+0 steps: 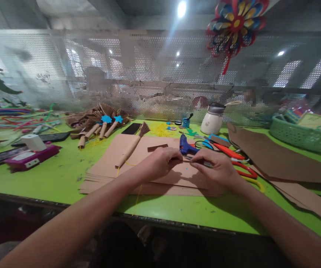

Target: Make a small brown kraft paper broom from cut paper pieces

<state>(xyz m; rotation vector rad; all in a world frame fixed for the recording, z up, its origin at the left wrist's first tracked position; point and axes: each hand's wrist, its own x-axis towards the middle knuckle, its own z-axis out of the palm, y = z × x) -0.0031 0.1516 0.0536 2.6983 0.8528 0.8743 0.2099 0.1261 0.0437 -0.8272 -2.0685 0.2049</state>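
My left hand (166,160) and my right hand (217,165) are both closed in a pinch, fingertips close together. A thin brown paper strip (186,160) stretches between them, seen nearly edge-on. Below lies a stack of brown kraft paper sheets (101,178). On that stack, left of my hands, rests a rolled paper tube (128,150) with a fringed end and a yellow string. A folded brown paper piece (157,147) sits just behind my left hand. Beyond my fingers stands a blue glue gun (186,144); red-handled scissors (244,171) are partly hidden by my right hand.
Finished paper tubes with fans and blue cutouts (104,124) lie at the back left. A purple power strip (32,158) occupies the left. A white jar (212,119) stands behind, a green basket (302,134) at the right, near large brown sheets (277,152). A perforated panel (154,74) borders the table.
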